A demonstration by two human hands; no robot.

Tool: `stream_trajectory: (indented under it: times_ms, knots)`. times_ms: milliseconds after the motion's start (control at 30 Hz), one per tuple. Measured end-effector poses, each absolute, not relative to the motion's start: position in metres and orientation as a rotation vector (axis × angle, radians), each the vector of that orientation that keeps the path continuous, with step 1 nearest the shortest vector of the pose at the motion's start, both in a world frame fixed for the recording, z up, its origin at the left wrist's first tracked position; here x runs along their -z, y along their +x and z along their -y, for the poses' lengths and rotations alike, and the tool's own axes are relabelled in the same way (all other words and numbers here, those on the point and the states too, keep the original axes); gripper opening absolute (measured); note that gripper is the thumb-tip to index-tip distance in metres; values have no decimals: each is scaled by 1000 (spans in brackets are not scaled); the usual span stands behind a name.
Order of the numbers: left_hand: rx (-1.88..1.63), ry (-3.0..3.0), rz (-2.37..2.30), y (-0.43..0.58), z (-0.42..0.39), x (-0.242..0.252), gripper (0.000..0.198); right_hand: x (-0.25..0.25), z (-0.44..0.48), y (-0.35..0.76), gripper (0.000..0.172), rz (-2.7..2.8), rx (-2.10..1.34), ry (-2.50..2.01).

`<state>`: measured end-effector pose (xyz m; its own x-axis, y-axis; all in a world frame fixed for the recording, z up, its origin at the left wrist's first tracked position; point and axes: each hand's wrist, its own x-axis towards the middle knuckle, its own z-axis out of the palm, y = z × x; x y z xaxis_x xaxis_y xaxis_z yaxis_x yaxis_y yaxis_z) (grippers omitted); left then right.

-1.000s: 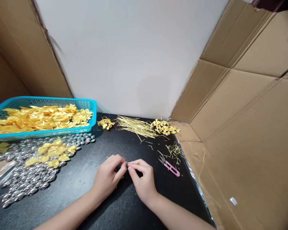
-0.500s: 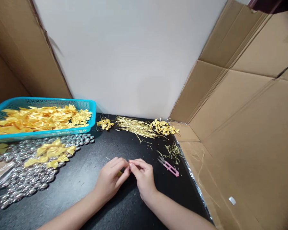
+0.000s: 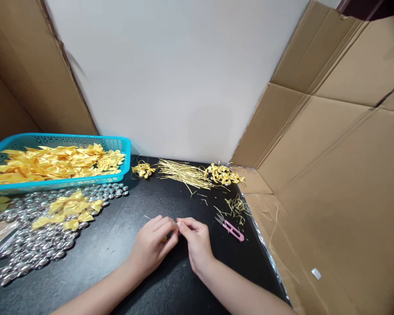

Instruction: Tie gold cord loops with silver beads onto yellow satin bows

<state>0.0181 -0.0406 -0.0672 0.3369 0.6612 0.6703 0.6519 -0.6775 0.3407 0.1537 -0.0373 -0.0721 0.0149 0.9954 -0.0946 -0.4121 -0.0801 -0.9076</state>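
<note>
Yellow piece (image 3: 164, 239), black tabletop (image 3: 118, 236), white wall (image 3: 170, 78), cardboard (image 3: 335, 148)

The yellow ribbon piece (image 3: 164, 239) was mostly hidden within the left hand (image 3: 153, 240), a small patch showing between finger and thumb, its shape indistinct; a slender, pale strand (image 3: 147, 217) projected beyond the knuckles.

Black surface (image 3: 118, 249), silvery strip (image 3: 265, 247) along its right edge, pale wall (image 3: 170, 78) behind, brown cardboard (image 3: 19, 57) at far left, creased cardboard panel (image 3: 341, 166) at right, small white scrap (image 3: 316, 274) near it, pink snips (image 3: 234, 230) lying with blades parted
</note>
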Motion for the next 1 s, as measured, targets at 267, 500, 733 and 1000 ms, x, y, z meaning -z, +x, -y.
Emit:
stream_trajectory:
  times_ms: [267, 500, 733, 1000]
  knots:
    - [-1260, 2386, -1238, 20, 42, 63, 27, 69, 41, 151, 32, 607, -1643, -877]
    - [-1247, 2213, -1176, 20, 42, 64, 25, 71, 39, 152, 32, 584, -1744, -793]
    - [-1183, 2131, -1155, 20, 41, 64, 25, 69, 36, 153, 30, 582, -1804, -740]
    - [-1236, 2169, -1247, 16, 42, 65, 25, 68, 36, 158, 11, 822, -1638, -837]
